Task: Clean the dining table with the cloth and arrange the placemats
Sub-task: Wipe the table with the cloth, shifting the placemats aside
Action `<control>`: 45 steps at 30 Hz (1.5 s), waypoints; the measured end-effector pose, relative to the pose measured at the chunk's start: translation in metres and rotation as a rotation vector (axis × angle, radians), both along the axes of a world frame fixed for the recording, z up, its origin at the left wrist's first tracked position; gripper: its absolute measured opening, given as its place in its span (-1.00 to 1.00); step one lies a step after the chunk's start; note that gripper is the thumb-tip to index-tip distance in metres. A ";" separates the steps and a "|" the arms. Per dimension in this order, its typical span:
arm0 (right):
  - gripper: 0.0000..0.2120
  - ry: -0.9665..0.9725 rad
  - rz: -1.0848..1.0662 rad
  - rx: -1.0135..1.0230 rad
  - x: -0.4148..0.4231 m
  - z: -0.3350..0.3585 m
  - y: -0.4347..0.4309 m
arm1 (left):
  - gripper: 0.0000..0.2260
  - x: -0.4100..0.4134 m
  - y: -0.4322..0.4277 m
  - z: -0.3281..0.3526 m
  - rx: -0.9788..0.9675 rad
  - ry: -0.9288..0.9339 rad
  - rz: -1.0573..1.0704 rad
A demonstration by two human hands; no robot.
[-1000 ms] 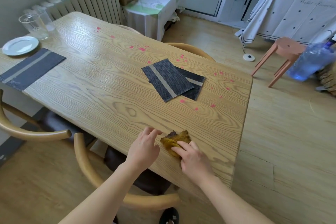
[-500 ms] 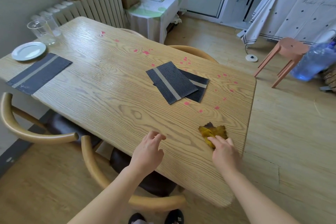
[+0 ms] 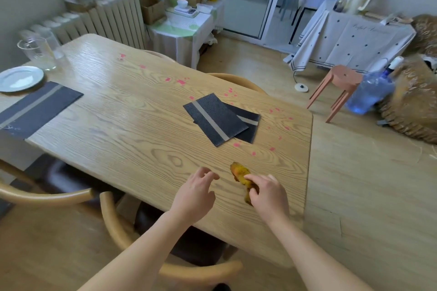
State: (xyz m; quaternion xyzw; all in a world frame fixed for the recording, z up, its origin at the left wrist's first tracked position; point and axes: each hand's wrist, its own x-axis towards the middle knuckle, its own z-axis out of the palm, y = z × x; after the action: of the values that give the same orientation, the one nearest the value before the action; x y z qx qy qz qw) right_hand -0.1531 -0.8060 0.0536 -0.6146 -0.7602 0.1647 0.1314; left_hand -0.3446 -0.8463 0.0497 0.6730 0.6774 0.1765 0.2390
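Note:
A crumpled yellow cloth (image 3: 240,172) lies on the wooden dining table (image 3: 132,125) near its front edge, and my right hand (image 3: 268,196) grips it against the wood. Just left of the cloth my left hand (image 3: 195,196) hovers over the table with its fingers apart, holding nothing. Two dark placemats with a grey stripe overlap behind the cloth, one (image 3: 214,119) on top of the other (image 3: 247,125). A third placemat (image 3: 35,108) lies at the far left. Pink spots (image 3: 181,81) dot the table's right half.
A white plate (image 3: 20,78) and a glass jug (image 3: 37,51) stand at the table's far left corner. Curved wooden chairs (image 3: 113,227) sit at the near side, another (image 3: 236,79) at the far side. A pink stool (image 3: 340,87) and blue water bottle (image 3: 369,92) stand on the floor right.
My right hand swept the cloth right along the front edge, then back left and nearer to me. My left hand stayed beside it, open. The view shifted slightly.

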 end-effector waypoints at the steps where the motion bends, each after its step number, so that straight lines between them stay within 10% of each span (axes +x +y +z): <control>1: -0.64 0.001 -0.007 0.019 -0.002 0.005 0.005 | -0.63 -0.003 0.003 0.003 0.004 0.000 0.003; 12: -0.63 -0.099 0.012 -0.028 0.026 -0.003 0.085 | -0.64 0.004 0.048 -0.005 -0.016 0.014 0.114; 34: -0.52 -0.116 0.915 -0.215 0.006 -0.058 0.150 | -0.69 0.077 0.097 -0.028 -0.124 -0.014 0.696; 45: -0.52 -0.119 0.347 -0.148 0.100 -0.061 0.227 | -0.68 0.111 0.075 -0.024 -0.099 -0.033 0.685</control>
State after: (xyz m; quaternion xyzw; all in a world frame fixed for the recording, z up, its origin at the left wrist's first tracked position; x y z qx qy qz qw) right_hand -0.0533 -0.5788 -0.0071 -0.4910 -0.8469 0.2038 0.0104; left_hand -0.2334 -0.7711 0.0259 0.3913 0.8678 0.2241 0.2090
